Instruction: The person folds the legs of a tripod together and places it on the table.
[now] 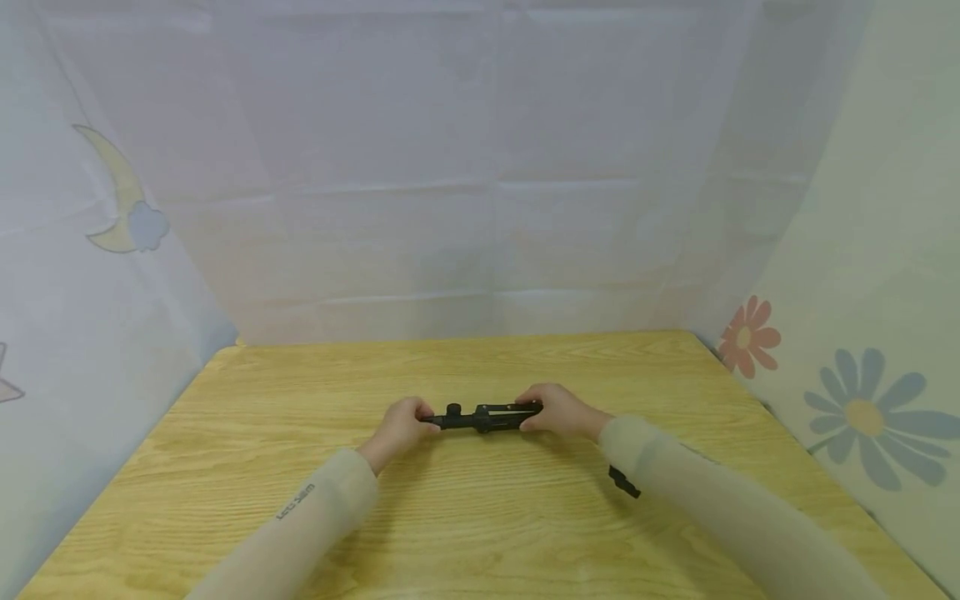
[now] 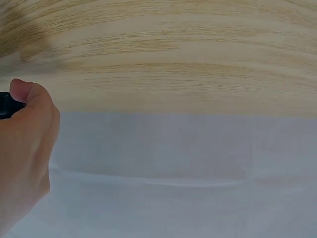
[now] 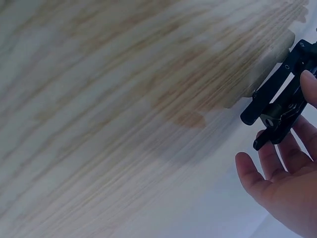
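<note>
A small black tripod (image 1: 480,418), its legs folded alongside its body, lies crosswise between both hands in the head view. A round knob sticks up near its left part. My left hand (image 1: 402,427) pinches the left end between thumb and fingers. In the left wrist view, only a dark bit of the tripod (image 2: 7,105) shows beside the left hand (image 2: 29,144). My right hand (image 1: 561,412) grips the right end. Up close, the right wrist view shows the tripod's legs (image 3: 277,91) with the thumb on one side and curled fingers of the right hand (image 3: 292,191) beneath.
A wood-grain table (image 1: 300,375) spreads under the hands. A pale cloth backdrop (image 1: 465,167) rises behind its far edge, and printed cloth walls stand at left and right. A black piece (image 1: 624,482) shows under the right sleeve.
</note>
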Available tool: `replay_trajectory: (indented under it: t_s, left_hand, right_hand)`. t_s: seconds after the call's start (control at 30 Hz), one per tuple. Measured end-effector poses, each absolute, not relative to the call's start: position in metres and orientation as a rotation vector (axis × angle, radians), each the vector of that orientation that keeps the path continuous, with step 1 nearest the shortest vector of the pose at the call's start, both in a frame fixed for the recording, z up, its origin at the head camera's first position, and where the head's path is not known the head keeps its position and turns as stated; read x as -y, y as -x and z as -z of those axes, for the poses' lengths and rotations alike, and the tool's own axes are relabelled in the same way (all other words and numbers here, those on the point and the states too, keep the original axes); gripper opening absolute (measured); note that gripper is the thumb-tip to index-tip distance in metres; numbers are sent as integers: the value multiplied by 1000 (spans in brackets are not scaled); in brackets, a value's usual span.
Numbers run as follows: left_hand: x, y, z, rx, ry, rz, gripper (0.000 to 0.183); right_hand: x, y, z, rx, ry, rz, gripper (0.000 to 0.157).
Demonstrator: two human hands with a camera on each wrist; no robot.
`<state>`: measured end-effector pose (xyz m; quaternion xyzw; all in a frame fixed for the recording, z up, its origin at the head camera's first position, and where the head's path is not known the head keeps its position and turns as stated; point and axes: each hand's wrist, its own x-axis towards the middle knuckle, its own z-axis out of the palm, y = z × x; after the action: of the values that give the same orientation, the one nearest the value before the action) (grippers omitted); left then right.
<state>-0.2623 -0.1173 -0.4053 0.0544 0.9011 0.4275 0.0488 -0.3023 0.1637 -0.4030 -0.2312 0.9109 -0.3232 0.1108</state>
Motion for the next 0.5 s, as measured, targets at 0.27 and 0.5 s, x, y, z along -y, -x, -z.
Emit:
replay_trajectory:
  t_s: [0.27,0.5]
  left_hand:
    - [120,259,402,-2747,-185,-1269,19]
    - [120,258,402,-2752,-191,-1262,20]
  right_hand:
    - [-158,301,399,-2728,703,869,45]
    - [-158,299,399,-2763,783,780,47]
